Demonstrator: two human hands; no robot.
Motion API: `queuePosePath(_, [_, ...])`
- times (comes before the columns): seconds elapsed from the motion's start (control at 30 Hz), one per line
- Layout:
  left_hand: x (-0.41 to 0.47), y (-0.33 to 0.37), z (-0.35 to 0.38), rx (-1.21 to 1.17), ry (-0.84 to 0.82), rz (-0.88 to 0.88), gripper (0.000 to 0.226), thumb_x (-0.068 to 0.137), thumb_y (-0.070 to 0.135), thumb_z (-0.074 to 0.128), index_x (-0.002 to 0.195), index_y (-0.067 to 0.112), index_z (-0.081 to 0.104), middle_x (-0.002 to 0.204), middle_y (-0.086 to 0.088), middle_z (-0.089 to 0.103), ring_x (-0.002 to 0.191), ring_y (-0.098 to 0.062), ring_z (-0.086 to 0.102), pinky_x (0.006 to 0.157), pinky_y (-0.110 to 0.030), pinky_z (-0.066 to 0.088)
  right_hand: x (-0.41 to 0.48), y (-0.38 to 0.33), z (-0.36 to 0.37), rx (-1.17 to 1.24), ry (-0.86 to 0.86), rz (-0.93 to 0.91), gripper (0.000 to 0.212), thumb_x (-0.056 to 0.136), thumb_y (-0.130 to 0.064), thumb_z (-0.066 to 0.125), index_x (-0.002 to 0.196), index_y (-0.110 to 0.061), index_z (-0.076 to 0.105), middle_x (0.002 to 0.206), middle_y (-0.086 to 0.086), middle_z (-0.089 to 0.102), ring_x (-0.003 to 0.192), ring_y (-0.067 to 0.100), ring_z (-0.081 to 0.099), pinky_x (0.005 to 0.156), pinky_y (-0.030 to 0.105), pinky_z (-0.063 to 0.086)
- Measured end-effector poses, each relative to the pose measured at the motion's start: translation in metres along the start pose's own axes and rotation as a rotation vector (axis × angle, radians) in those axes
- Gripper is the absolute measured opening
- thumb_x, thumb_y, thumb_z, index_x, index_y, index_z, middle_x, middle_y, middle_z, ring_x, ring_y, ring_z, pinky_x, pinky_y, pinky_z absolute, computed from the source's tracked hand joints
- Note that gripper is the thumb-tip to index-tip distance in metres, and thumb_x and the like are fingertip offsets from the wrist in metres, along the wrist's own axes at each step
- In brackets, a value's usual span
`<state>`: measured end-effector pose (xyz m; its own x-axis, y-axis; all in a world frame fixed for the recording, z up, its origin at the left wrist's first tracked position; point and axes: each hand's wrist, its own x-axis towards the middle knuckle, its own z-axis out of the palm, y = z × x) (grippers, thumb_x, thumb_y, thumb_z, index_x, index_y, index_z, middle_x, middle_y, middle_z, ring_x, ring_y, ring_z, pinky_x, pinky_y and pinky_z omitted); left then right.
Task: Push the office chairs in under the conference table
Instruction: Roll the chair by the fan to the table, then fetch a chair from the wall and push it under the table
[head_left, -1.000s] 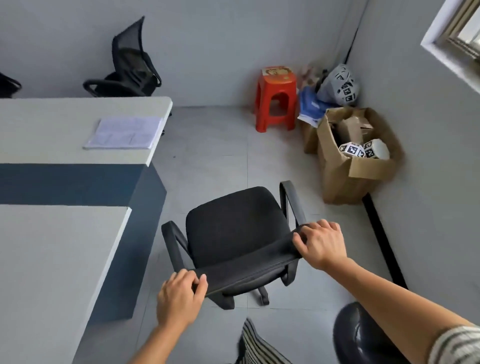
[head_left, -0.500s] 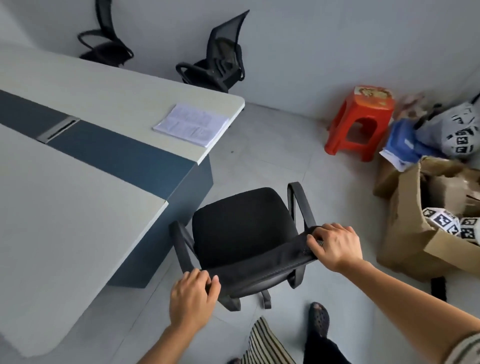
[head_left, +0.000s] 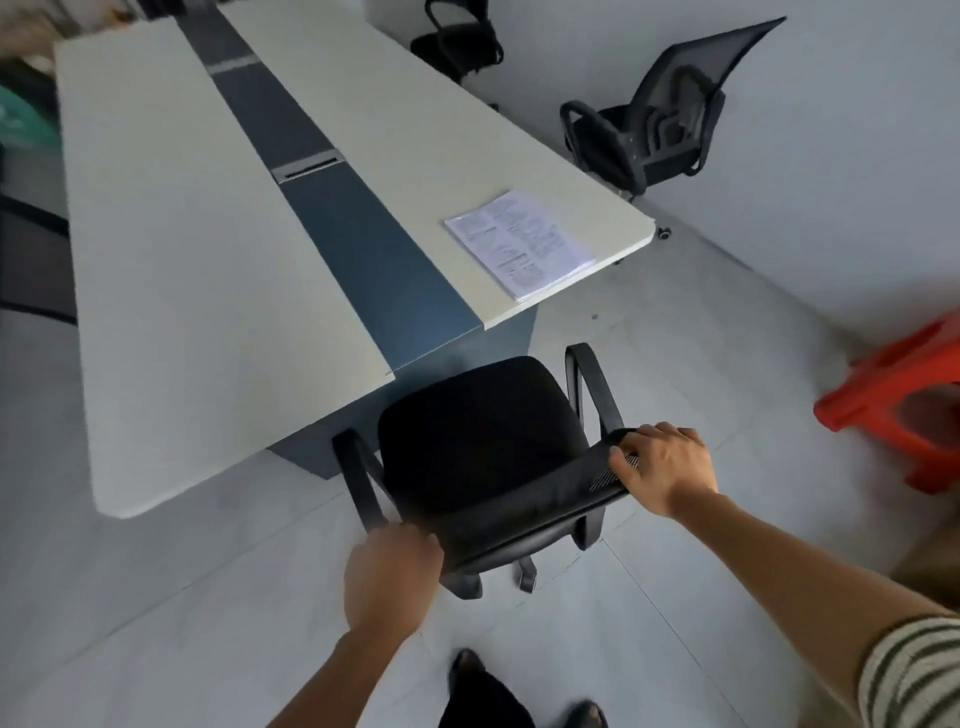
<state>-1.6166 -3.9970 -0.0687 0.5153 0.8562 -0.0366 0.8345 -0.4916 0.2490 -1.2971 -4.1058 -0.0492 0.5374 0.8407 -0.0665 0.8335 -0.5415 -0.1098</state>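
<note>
A black office chair (head_left: 480, 436) with armrests faces the near end of the long conference table (head_left: 197, 291), its seat front close to the table's blue base. My left hand (head_left: 389, 582) grips the left end of the chair's backrest top. My right hand (head_left: 667, 465) grips the right end of the backrest. Two more black mesh chairs stand away from the table by the far wall, one (head_left: 654, 119) at the right and another (head_left: 457, 36) further back.
A stapled paper booklet (head_left: 519, 244) lies on the table's right corner. A red plastic stool (head_left: 904, 410) stands on the floor at the right edge. My feet show at the bottom. Grey tiled floor lies around the chair.
The chair has swung round with both hands on its backrest and now faces the table's end. My view has turned left, so the cardboard box has left the frame.
</note>
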Motion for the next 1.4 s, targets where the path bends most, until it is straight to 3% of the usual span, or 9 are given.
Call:
queuePosePath(0.1, [0.014, 0.012, 0.000, -0.016, -0.001, -0.072, 0.046, 0.085, 0.046, 0.028, 0.066, 0.018, 0.058, 0.060, 0.004, 0.056, 0.056, -0.015, 0.050, 0.053, -0.030, 0.046, 0.039, 0.004, -0.002, -0.013, -0.009, -0.066, 0.059, 0.078, -0.058, 0.013, 0.079, -0.029, 0.064, 0.087, -0.005, 0.066, 0.094, 0.020, 0.057, 0.089, 0.035, 0.038])
queuePosePath(0.23, [0.032, 0.017, 0.003, -0.014, 0.027, -0.099, 0.037, 0.086, 0.041, 0.036, 0.061, 0.020, 0.054, 0.055, 0.006, 0.050, 0.051, -0.012, 0.045, 0.050, -0.025, 0.037, 0.079, 0.002, 0.000, -0.032, -0.004, -0.118, 0.060, 0.079, -0.058, 0.013, 0.080, -0.029, 0.065, 0.086, -0.006, 0.066, 0.092, 0.019, 0.057, 0.089, 0.034, 0.038])
queuePosePath(0.47, [0.083, -0.017, 0.001, -0.019, 0.055, -0.098, 0.042, 0.084, 0.045, 0.024, 0.066, 0.021, 0.053, 0.061, 0.007, 0.049, 0.057, -0.013, 0.046, 0.057, -0.025, 0.038, 0.112, -0.025, 0.004, -0.056, 0.020, -0.111, 0.059, 0.080, -0.056, 0.016, 0.079, -0.028, 0.068, 0.086, -0.006, 0.069, 0.088, 0.020, 0.059, 0.085, 0.034, 0.039])
queuePosePath(0.77, [0.097, 0.005, 0.002, -0.026, 0.041, -0.155, 0.038, 0.084, 0.044, 0.027, 0.064, 0.022, 0.052, 0.061, 0.009, 0.048, 0.058, -0.013, 0.045, 0.057, -0.025, 0.037, 0.148, -0.008, 0.003, -0.010, 0.114, -0.221, 0.051, 0.082, -0.051, 0.029, 0.066, -0.022, 0.067, 0.067, -0.002, 0.068, 0.069, 0.025, 0.062, 0.073, 0.033, 0.044])
queuePosePath(1.07, [0.100, 0.018, 0.002, -0.016, 0.024, -0.183, 0.044, 0.086, 0.044, 0.024, 0.068, 0.019, 0.057, 0.063, 0.008, 0.049, 0.058, -0.013, 0.047, 0.057, -0.023, 0.033, 0.160, -0.002, -0.008, 0.027, 0.018, -0.235, 0.057, 0.081, -0.055, 0.021, 0.072, -0.025, 0.069, 0.075, -0.003, 0.069, 0.073, 0.020, 0.060, 0.078, 0.032, 0.044])
queuePosePath(1.2, [0.100, 0.033, -0.007, -0.076, -0.021, -0.259, 0.024, 0.091, 0.030, 0.048, 0.072, 0.019, 0.057, 0.067, 0.003, 0.057, 0.059, -0.013, 0.050, 0.058, -0.023, 0.033, 0.153, 0.014, -0.009, 0.274, -0.048, -0.241, 0.034, 0.088, -0.049, 0.042, 0.089, -0.026, 0.067, 0.092, -0.008, 0.068, 0.086, 0.011, 0.054, 0.083, 0.027, 0.043])
queuePosePath(1.3, [0.105, 0.076, -0.019, -0.285, -0.030, -0.324, 0.014, 0.088, 0.030, 0.057, 0.075, 0.024, 0.059, 0.066, 0.008, 0.064, 0.060, -0.008, 0.058, 0.054, -0.023, 0.042, 0.129, 0.054, -0.015, 0.547, 0.005, -0.228, 0.021, 0.090, -0.036, 0.056, 0.105, -0.024, 0.065, 0.108, -0.014, 0.058, 0.100, 0.006, 0.052, 0.078, 0.022, 0.045])
queuePosePath(1.4, [0.111, 0.150, -0.026, -0.489, 0.021, -0.313, 0.005, 0.086, 0.026, 0.061, 0.081, 0.025, 0.063, 0.072, 0.009, 0.068, 0.069, -0.006, 0.063, 0.062, -0.025, 0.048, 0.101, 0.125, -0.019, 0.672, -0.068, -0.072, 0.019, 0.089, -0.035, 0.058, 0.106, -0.029, 0.065, 0.102, -0.021, 0.061, 0.091, 0.003, 0.061, 0.075, 0.023, 0.052])
